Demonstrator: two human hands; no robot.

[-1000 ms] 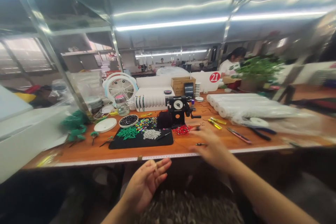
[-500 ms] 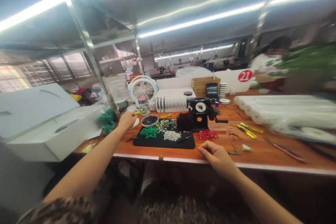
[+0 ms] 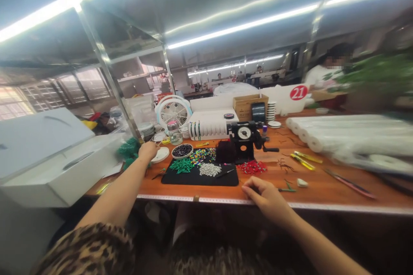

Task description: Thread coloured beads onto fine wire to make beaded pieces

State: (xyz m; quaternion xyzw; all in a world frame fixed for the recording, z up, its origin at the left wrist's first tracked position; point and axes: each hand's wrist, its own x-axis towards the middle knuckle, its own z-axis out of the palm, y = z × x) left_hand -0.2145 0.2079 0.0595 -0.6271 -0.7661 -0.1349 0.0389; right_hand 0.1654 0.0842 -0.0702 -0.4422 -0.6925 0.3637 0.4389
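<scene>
My left hand (image 3: 148, 151) reaches to the left part of the table, fingers closed, beside a white round lid (image 3: 160, 154); whatever it may hold is too small to make out. Near the front edge, my right hand (image 3: 262, 192) has thumb and fingertips pinched together, and nothing clear shows between them. Between the hands lies a black mat (image 3: 196, 179) with green pieces (image 3: 181, 166), silver beads (image 3: 210, 169) and multicoloured beads (image 3: 202, 156). A dish of dark beads (image 3: 182, 151) stands at the mat's back left. Red pieces (image 3: 252, 167) lie right of the mat.
A black hand-cranked device (image 3: 244, 137) stands behind the mat. Left of it are a glass jar (image 3: 175, 134) and a fan (image 3: 173, 114). Yellow-handled tools (image 3: 302, 161), tweezers (image 3: 350, 184) and wrapped white rolls (image 3: 342, 131) lie at right. A white box (image 3: 64, 172) is at left.
My left hand has moved left and slightly back toward me, uncovering more of the white round lid. My right hand has barely moved. The view has shifted slightly.
</scene>
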